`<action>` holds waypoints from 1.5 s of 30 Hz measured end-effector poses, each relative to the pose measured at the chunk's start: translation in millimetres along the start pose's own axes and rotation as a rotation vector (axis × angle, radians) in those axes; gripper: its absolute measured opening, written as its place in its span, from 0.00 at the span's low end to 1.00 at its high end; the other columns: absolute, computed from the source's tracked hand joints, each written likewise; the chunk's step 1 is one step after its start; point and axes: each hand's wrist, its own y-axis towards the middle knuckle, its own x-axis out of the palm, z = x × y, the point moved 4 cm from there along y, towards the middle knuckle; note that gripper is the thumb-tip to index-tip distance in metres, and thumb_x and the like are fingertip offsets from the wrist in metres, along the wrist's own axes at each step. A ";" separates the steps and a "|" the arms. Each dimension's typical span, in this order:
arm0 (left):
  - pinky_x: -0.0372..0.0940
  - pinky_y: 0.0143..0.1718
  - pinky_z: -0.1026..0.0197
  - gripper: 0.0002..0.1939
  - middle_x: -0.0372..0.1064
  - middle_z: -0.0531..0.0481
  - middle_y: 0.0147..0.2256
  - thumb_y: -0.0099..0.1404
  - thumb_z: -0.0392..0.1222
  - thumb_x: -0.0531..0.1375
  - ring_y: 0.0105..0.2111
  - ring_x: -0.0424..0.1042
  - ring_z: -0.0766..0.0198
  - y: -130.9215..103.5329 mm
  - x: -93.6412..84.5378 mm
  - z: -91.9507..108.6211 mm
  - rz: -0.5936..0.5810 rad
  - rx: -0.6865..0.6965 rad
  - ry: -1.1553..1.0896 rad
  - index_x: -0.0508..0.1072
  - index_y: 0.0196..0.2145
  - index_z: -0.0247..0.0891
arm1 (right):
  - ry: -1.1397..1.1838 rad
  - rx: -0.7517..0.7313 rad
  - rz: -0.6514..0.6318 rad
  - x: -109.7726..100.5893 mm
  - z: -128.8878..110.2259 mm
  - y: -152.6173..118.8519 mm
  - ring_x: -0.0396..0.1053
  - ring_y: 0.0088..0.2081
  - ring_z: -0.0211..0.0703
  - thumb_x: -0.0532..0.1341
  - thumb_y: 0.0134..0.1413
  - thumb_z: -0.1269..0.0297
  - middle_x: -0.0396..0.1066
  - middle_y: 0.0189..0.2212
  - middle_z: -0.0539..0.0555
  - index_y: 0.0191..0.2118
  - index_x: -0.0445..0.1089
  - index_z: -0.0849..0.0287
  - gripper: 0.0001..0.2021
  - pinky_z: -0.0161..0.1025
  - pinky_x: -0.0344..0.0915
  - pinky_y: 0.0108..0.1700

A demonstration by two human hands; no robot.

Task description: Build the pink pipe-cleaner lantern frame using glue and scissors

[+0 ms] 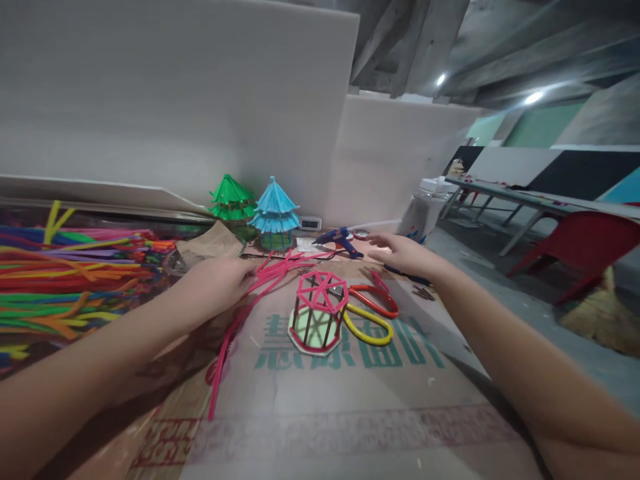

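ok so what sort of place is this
Probably a craft workshop, judging by the heap of colourful pipe cleaners, the blue glue gun and the small blue-roofed model.

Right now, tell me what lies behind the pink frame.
Scissors: the red and yellow handles stick out right of the frame; some metal shows past it. Pink strips lie farther back. The frame covers part of the blades; their tips cannot be made out.

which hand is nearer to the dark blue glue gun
Right. The right hand is just to the right of the dark blue glue gun, apart from it; the left hand is farther off to its left, at the long pink strips.
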 end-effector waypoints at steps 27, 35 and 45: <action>0.69 0.39 0.50 0.21 0.82 0.37 0.43 0.70 0.47 0.46 0.43 0.81 0.40 1.5 0.4 -2.4 -0.055 -0.001 -0.003 0.78 0.42 0.41 | 0.088 0.013 0.000 -8.1 12.7 1.1 0.76 0.53 0.55 0.61 0.65 0.58 0.75 0.56 0.63 0.63 0.68 0.58 0.24 0.51 0.71 0.58; 0.68 0.38 0.51 0.22 0.82 0.37 0.43 0.71 0.47 0.45 0.42 0.81 0.42 0.8 -1.1 2.6 -0.112 -0.015 0.035 0.78 0.40 0.39 | 0.109 0.016 -0.001 -12.1 14.6 -1.1 0.77 0.52 0.54 0.61 0.64 0.59 0.77 0.54 0.61 0.63 0.69 0.54 0.23 0.50 0.72 0.57; 0.67 0.38 0.51 0.23 0.81 0.37 0.43 0.71 0.46 0.44 0.42 0.81 0.42 1.6 0.4 5.4 -0.121 -0.003 0.034 0.77 0.41 0.39 | 0.098 0.030 -0.009 -14.3 9.7 -4.0 0.77 0.51 0.55 0.61 0.64 0.61 0.78 0.53 0.61 0.64 0.68 0.55 0.24 0.51 0.71 0.57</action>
